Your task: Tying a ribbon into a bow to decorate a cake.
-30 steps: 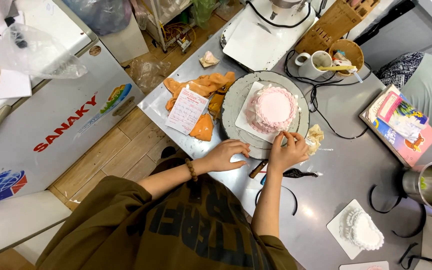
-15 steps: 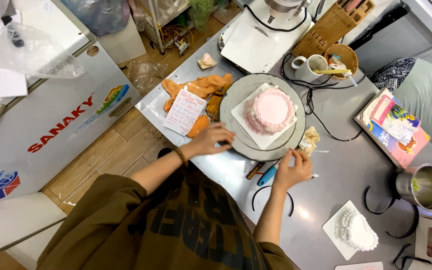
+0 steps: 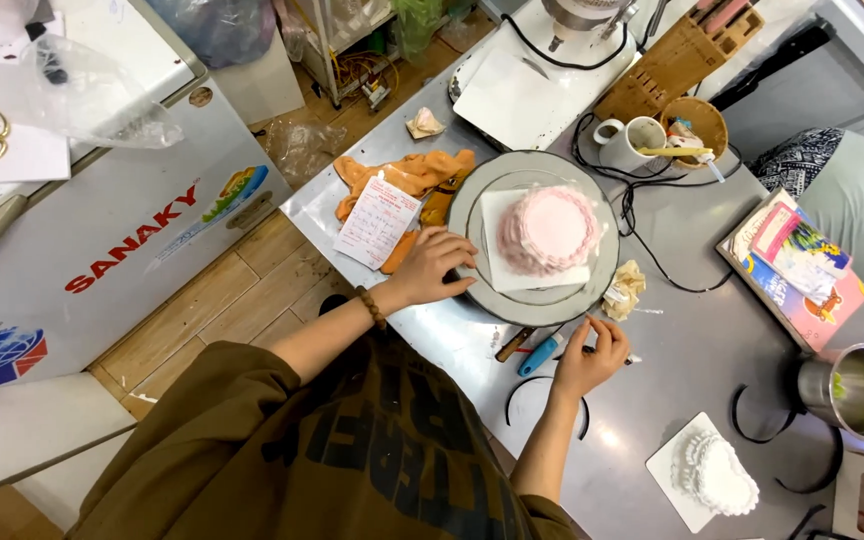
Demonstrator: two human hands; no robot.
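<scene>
A small pink frosted cake [image 3: 549, 230] sits on a white square board on a grey turntable [image 3: 472, 205]. My left hand [image 3: 434, 265] rests on the turntable's left rim, fingers spread on it. Below and right of the turntable, my right hand [image 3: 592, 358] lies on the steel table, fingers curled around a thin tool I cannot make out. A blue-handled tool [image 3: 540, 354] and a brown-handled one [image 3: 513, 344] lie just left of that hand.
Orange cloth [image 3: 402, 180] and a paper slip [image 3: 377, 221] lie left of the turntable. A crumpled tissue [image 3: 624, 290], white mug [image 3: 632, 143], knife block [image 3: 677, 60], steel cup [image 3: 852, 390], white frosted cake [image 3: 712, 475] and colourful book [image 3: 792, 265] surround it. A chest freezer [image 3: 102, 230] stands left.
My right hand left the cake's edge and dropped down to the table by the tools. My left hand shifted from the turntable's front to its left rim.
</scene>
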